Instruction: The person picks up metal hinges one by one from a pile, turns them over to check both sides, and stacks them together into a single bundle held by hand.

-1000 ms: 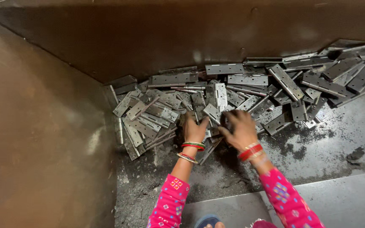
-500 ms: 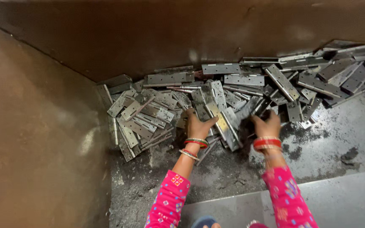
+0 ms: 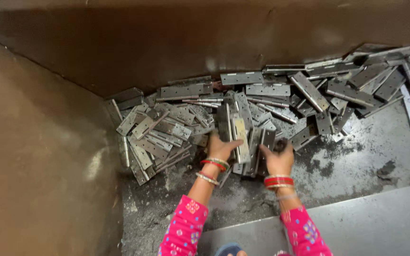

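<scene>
A heap of grey metal hinges (image 3: pixel 176 128) lies along the foot of a brown wall. My left hand (image 3: pixel 220 148) and my right hand (image 3: pixel 277 159) press from both sides on a bundle of long hinges (image 3: pixel 245 140) that stand on edge between them. The left fingers wrap the bundle's left side; the right hand is closed against its right side. Both wrists carry bangles, and both sleeves are pink and patterned.
More hinges (image 3: pixel 357 85) spread to the right along the wall. The brown wall (image 3: pixel 191 42) closes the back and a brown panel (image 3: pixel 39 166) closes the left. The dark floor (image 3: pixel 352 166) is gritty, with a grey metal sheet (image 3: pixel 380 223) at the near edge.
My right hand has come back left towards the left hand. The two hands now squeeze a tighter bundle of hinges, drawn a little nearer to me.
</scene>
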